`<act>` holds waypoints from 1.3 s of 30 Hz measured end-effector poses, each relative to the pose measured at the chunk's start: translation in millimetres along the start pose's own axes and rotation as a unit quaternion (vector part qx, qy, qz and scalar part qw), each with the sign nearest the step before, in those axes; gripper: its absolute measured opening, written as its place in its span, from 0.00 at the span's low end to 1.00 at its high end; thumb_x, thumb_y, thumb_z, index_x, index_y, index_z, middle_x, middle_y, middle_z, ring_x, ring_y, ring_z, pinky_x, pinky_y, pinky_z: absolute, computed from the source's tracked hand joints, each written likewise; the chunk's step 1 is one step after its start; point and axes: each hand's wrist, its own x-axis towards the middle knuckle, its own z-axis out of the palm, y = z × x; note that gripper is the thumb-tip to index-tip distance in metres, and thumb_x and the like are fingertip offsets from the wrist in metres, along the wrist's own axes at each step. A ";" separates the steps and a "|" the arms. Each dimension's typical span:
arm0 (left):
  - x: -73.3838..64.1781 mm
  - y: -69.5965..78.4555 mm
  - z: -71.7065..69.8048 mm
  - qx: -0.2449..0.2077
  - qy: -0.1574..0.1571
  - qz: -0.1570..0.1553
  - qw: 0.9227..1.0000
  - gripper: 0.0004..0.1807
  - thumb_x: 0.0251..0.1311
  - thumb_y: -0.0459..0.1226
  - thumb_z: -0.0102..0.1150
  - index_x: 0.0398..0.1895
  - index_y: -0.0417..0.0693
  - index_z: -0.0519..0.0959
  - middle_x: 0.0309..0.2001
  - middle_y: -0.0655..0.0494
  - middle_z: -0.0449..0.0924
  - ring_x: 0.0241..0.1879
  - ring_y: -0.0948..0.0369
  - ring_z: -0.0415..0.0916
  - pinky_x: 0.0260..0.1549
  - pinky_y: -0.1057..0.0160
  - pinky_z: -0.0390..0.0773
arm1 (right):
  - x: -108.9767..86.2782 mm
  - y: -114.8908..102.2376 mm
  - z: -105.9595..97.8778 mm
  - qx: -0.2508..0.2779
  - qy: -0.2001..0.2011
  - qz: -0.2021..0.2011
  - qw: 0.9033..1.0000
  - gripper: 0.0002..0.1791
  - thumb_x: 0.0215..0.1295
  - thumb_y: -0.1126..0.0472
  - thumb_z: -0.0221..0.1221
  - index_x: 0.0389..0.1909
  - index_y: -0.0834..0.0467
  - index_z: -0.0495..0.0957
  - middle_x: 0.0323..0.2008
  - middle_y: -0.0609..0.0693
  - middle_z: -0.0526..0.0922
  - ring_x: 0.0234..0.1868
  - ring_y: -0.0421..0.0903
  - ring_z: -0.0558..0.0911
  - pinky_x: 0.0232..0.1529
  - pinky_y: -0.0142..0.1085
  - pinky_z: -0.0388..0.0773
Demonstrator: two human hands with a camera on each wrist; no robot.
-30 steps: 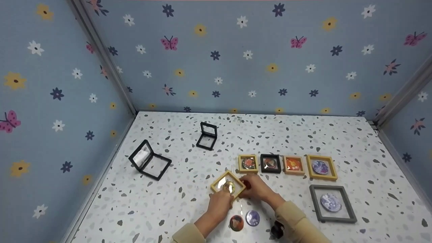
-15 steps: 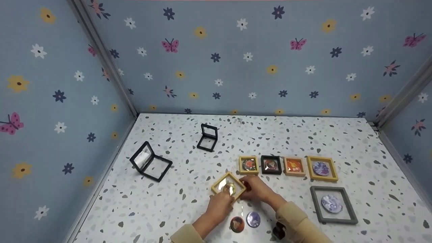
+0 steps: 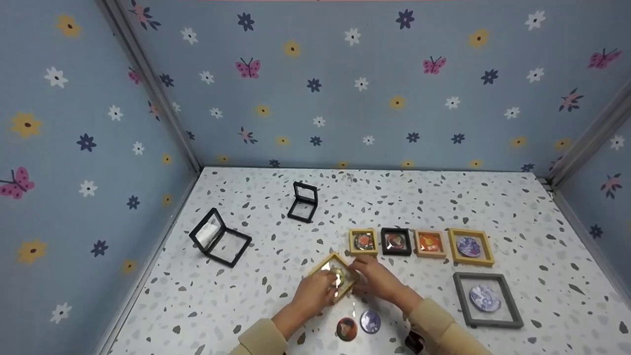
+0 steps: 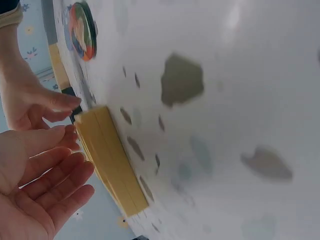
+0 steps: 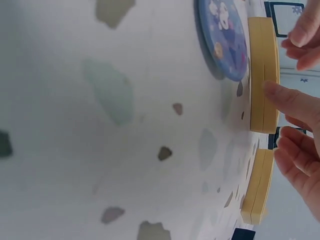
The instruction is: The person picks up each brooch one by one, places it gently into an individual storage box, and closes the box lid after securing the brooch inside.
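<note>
A yellow display frame [image 3: 321, 264] lies flat on the table, turned like a diamond, with a round badge [image 3: 338, 277] under its clear film. My left hand [image 3: 311, 293] is at the frame's left side; in the left wrist view its fingers [image 4: 75, 180] are loosely bent beside the yellow edge, pinching nothing. At the right corner is my right hand [image 3: 378, 279]. The right wrist view has its thumb touching the frame's side [image 5: 264, 65], while the other fingers stay loose and apart. Nearer me lie a red-and-dark badge [image 3: 347, 329] and a purple badge [image 3: 370, 322].
Behind and right stand filled frames: small yellow [image 3: 363, 252], black [image 3: 396, 252], orange [image 3: 430, 254], larger yellow [image 3: 471, 261] and grey [image 3: 493, 323]. Two black frames, one larger [image 3: 229, 263] and one smaller [image 3: 301, 219], sit hinged apart at the left and back. Patterned walls [image 3: 345, 113] enclose the table.
My left hand has loosened from the frame's lower side and shifted slightly left and up. The right hand's fingers have spread about the right corner. The frame stays in place.
</note>
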 end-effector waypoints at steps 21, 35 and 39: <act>41.4 -46.5 -40.6 0.065 0.042 -0.041 0.996 0.17 0.51 0.34 0.61 0.44 0.35 0.75 0.42 0.45 0.73 0.41 0.53 0.73 0.37 0.60 0.76 | -2.4 -4.4 1.3 -0.036 -0.036 -0.133 0.990 0.15 0.42 0.65 0.67 0.35 0.56 0.80 0.32 0.45 0.77 0.35 0.38 0.75 0.39 0.29 0.71; 77.5 -75.8 -53.7 0.116 0.060 -0.088 0.988 0.18 0.51 0.34 0.60 0.45 0.34 0.73 0.44 0.44 0.73 0.45 0.51 0.72 0.38 0.56 0.75 | -13.8 -1.9 2.0 -0.022 -0.009 -0.104 0.994 0.07 0.48 0.64 0.64 0.31 0.55 0.82 0.28 0.43 0.79 0.31 0.36 0.75 0.39 0.30 0.72; 88.6 -81.7 -55.1 0.133 0.082 -0.087 0.984 0.16 0.50 0.32 0.60 0.43 0.33 0.73 0.43 0.42 0.73 0.43 0.50 0.72 0.36 0.57 0.76 | -16.8 -0.2 0.5 -0.015 -0.016 -0.084 0.996 0.06 0.48 0.65 0.64 0.30 0.55 0.82 0.28 0.42 0.79 0.31 0.36 0.75 0.37 0.30 0.73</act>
